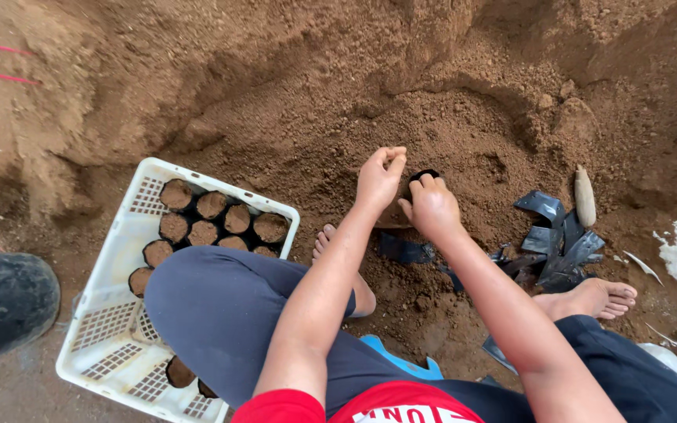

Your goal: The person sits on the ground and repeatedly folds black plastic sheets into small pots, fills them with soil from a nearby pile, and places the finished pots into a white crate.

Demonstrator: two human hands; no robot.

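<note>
Red shirt, dark blue trousers, bare arms, bare feet

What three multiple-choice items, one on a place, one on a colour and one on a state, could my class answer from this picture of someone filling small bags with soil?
1. Where is the white crate?
A. On the person's left, beside the knee
B. On top of the soil heap
C. Behind the white sack

2. What colour are the empty bags lying on the ground?
A. Red
B. Black
C. Yellow

3. In what state are the small bags in the crate?
A. Flat and empty
C. Filled with soil
B. Torn open and spilled

Answers:
1 A: the crate lies on the ground left of the bent leg, below the soil heap.
2 B: the loose bags by the right foot are glossy black.
3 C: each stands upright, with brown soil to its rim.

Meanwhile the left hand and right hand meet at one small black bag on the soil.
</note>
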